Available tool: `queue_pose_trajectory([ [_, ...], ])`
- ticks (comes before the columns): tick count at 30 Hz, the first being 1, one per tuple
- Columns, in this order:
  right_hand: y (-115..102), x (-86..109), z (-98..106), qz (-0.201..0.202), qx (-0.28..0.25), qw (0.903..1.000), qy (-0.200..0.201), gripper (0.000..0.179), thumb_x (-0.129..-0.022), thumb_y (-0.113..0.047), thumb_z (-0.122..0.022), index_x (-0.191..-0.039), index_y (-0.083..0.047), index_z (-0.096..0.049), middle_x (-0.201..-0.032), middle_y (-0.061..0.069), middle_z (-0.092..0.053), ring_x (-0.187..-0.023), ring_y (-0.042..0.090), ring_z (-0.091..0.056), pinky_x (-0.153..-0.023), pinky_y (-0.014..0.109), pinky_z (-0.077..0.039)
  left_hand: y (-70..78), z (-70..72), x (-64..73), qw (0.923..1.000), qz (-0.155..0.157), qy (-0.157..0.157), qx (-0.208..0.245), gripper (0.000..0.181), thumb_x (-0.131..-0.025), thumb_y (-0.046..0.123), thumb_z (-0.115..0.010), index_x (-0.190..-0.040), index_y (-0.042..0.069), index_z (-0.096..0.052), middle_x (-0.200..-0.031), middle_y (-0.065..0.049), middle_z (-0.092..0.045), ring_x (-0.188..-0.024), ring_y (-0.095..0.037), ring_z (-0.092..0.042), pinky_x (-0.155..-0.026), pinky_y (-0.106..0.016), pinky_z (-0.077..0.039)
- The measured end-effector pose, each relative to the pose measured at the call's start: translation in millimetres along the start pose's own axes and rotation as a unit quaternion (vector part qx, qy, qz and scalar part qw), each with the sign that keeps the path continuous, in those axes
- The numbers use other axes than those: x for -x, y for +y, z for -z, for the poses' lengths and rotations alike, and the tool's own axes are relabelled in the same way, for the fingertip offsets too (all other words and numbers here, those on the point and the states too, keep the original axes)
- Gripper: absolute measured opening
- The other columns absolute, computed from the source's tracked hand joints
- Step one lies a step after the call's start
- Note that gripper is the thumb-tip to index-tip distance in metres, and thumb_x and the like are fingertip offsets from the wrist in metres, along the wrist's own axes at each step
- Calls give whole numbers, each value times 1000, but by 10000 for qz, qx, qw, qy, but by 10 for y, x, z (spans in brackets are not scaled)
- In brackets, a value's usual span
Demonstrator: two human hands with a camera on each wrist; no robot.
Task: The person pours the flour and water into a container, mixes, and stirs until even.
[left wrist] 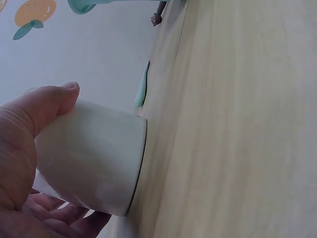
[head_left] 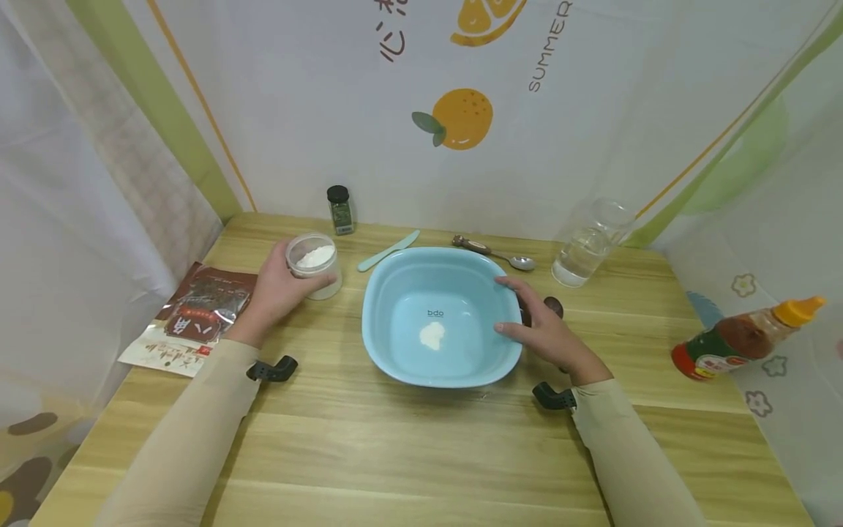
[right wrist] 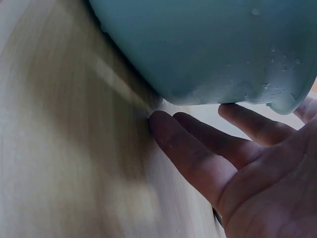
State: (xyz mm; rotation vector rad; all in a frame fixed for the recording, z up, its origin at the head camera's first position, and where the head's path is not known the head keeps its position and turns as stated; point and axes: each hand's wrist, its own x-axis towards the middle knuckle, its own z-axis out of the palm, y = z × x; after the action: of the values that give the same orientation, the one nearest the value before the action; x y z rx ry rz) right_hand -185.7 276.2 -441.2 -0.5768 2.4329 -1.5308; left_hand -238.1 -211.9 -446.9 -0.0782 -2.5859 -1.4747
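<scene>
My left hand (head_left: pixel 279 284) grips a clear jar of white powder (head_left: pixel 325 289) left of the basin, thumb on the near side. In the left wrist view, the jar (left wrist: pixel 94 158) has its base right at the tabletop, and my fingers curl around its lower side. A light blue basin (head_left: pixel 395 351) sits in the middle, with a small heap of white powder (head_left: pixel 432 335) on its bottom. My right hand (head_left: pixel 543 333) rests at the basin's right side, thumb and forefinger over the rim. The right wrist view shows other fingers (right wrist: pixel 193 153) extended along the outer wall, which carries water drops.
Behind the basin lie a pale green spreader (head_left: pixel 388 251) and a metal spoon (head_left: pixel 494 252). A black-capped spice jar (head_left: pixel 340 212) stands at the back, a glass of water (head_left: pixel 582 252) back right. A sauce bottle (head_left: pixel 731 344) is far right, a food packet (head_left: pixel 197 315) left.
</scene>
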Motion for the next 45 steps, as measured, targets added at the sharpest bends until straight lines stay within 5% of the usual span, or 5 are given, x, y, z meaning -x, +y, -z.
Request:
queue_pose_trajectory([
  [10, -25, 14, 16, 4, -47, 10000, 22, 81, -106, -13, -74, -173, -20, -31, -177, 23, -25, -149, 55, -47, -89, 39, -66, 141, 74, -34, 9998, 17, -176, -114, 132, -89, 39, -97, -178, 5, -7, -173, -27, -35, -157, -50, -38, -128, -69, -33],
  [14, -33, 12, 22, 17, -85, 10000, 3, 81, -106, -13, -74, -173, -19, -30, -177, 24, -26, -148, 56, -48, -88, 40, -67, 284, 138, -3, 9999, -82, 41, 99, 125, -93, 42, -93, -180, 13, -8, -177, -21, -32, -161, -48, -34, -131, -64, -31],
  [23, -36, 7, 26, 4, -24, 10000, 8, 81, -106, -14, -75, -173, -20, -31, -177, 24, -26, -150, 55, -46, -91, 39, -65, 544, 112, 76, 9883, -1379, 546, 353, 100, -93, 19, -92, -174, 10, -35, -171, -15, -43, -156, -37, -43, -131, -53, -36],
  [29, -34, 4, 25, 55, -57, 10000, -9, 80, -107, -14, -74, -173, -18, -31, -176, 25, -28, -151, 55, -45, -94, 39, -64, 698, -49, 210, 9787, -1909, -22, 752, 83, -99, 8, -84, -170, 7, -42, -163, -18, -50, -152, -36, -49, -125, -55, -45],
  [45, -28, 6, 141, 477, -104, 9984, 296, 77, -109, -8, -70, -176, -18, -32, -173, 25, -39, -151, 54, -48, -107, 21, -53, 662, -458, 425, 9660, -1572, -1878, 831, 81, -103, 20, -82, -172, 14, -40, -162, -16, -52, -145, -41, -57, -118, -62, -51],
])
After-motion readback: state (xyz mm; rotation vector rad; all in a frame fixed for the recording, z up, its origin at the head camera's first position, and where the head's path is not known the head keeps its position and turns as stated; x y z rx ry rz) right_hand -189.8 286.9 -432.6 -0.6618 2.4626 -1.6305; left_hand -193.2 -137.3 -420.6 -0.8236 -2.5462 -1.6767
